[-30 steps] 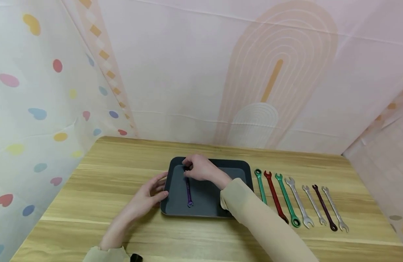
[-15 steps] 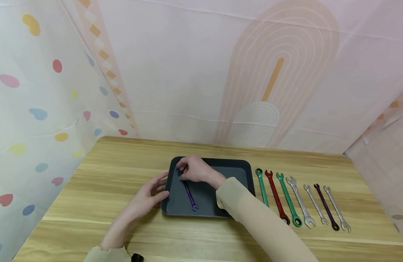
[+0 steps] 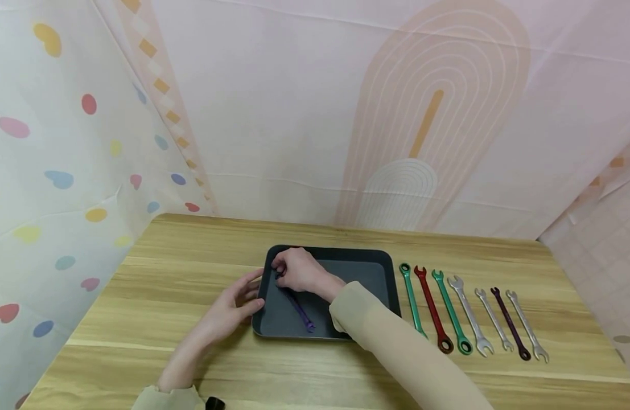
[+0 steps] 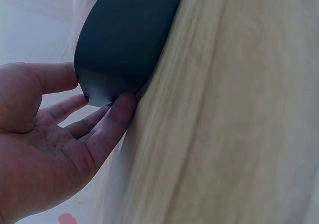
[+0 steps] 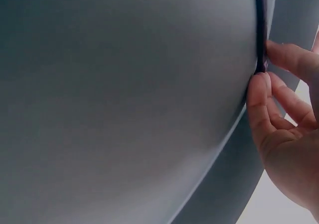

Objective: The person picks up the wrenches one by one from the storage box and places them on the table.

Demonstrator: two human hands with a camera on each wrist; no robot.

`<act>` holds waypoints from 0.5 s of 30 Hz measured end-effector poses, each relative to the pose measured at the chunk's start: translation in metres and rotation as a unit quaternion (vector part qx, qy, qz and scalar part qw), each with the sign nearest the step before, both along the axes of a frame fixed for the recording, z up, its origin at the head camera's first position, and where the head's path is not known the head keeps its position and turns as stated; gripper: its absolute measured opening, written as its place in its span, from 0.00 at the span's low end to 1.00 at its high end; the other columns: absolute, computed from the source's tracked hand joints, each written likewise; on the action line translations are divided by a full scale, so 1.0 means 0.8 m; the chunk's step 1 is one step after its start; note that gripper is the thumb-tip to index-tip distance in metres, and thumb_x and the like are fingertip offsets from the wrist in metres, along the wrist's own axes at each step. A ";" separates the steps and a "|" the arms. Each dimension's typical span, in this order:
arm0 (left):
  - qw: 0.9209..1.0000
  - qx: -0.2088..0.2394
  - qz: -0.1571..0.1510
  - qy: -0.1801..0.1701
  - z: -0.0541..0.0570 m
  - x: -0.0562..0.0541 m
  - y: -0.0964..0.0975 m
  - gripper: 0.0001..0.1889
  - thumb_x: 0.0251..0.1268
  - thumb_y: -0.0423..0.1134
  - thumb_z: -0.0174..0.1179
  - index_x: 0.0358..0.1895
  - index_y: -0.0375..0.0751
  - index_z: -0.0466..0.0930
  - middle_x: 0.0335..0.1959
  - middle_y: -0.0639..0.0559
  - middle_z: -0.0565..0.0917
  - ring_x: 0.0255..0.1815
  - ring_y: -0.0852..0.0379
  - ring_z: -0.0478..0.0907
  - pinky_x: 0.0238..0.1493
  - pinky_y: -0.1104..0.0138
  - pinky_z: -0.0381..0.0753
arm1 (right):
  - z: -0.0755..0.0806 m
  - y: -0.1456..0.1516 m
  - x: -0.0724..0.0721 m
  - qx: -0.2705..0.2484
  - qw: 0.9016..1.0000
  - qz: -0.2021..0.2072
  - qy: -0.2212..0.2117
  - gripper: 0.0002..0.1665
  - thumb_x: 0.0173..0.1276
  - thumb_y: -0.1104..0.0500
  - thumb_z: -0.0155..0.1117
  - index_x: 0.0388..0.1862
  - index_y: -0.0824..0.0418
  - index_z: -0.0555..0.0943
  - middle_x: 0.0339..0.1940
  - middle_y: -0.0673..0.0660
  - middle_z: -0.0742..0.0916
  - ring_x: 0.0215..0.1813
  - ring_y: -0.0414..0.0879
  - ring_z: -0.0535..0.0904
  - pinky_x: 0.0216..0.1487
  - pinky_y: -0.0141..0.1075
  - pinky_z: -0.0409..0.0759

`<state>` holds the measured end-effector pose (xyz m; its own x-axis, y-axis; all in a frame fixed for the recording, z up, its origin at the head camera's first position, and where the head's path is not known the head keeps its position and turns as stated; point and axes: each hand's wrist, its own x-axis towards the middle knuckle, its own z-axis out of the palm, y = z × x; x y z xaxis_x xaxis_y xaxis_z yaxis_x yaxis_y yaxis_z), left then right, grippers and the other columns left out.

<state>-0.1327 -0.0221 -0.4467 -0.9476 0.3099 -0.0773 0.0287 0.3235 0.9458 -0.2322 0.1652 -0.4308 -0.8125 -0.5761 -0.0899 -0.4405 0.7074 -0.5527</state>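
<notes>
A dark grey tray (image 3: 363, 279) sits on the wooden table in the head view. Inside it, toward the left, a slim purple wrench (image 3: 300, 312) slants from upper left to lower right. My right hand (image 3: 301, 270) pinches the wrench's far end between thumb and fingertips, hiding that end. The right wrist view shows the thumb and fingertips on the wrench (image 5: 261, 25) beside the tray wall. My left hand (image 3: 226, 311) rests against the tray's left side. In the left wrist view its extended thumb and fingers touch the tray's outer wall (image 4: 127, 40).
To the right of the tray lies a row of several wrenches: green (image 3: 410, 293), red (image 3: 433, 307), green (image 3: 452, 310), silver (image 3: 470, 315), silver (image 3: 493, 319), dark purple (image 3: 510, 323) and silver (image 3: 527, 326). A small black object (image 3: 214, 403) shows at the bottom edge. Patterned cloth hangs behind.
My right hand has moved slightly left with the wrench's far end. The wrench has turned from nearly upright to slanted, its near end shifting right. The left hand stays in place.
</notes>
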 end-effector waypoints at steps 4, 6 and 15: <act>1.000 -0.002 0.002 -0.005 0.000 0.000 0.001 0.35 0.79 0.30 0.55 0.84 0.32 0.52 0.78 0.22 0.66 0.78 0.27 0.69 0.55 0.69 0.84 | 0.001 -0.002 0.002 0.004 1.000 -0.005 -0.008 0.19 0.68 0.62 0.73 0.58 0.59 0.87 0.46 0.51 0.91 0.42 0.39 0.82 0.50 0.30 0.82; 1.000 -0.001 0.002 -0.008 0.001 0.000 0.001 0.35 0.80 0.30 0.55 0.84 0.32 0.52 0.78 0.22 0.66 0.78 0.27 0.69 0.55 0.69 0.84 | 0.002 -0.002 0.001 0.003 1.000 -0.001 -0.014 0.20 0.68 0.62 0.73 0.58 0.59 0.87 0.46 0.51 0.90 0.41 0.39 0.81 0.49 0.30 0.81; 1.000 -0.008 0.009 -0.003 0.002 0.001 0.001 0.35 0.79 0.29 0.56 0.83 0.31 0.53 0.78 0.22 0.67 0.77 0.28 0.70 0.57 0.70 0.83 | 0.004 0.010 -0.003 -0.037 0.998 0.013 -0.042 0.18 0.65 0.68 0.72 0.55 0.63 0.88 0.44 0.55 0.90 0.40 0.39 0.77 0.46 0.28 0.76</act>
<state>-0.1319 -0.0211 -0.4453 -0.9525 0.2916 -0.0880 0.0168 0.3387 0.9407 -0.2343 0.1735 -0.4278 -0.7882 -0.6048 -0.1139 -0.4084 0.6525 -0.6383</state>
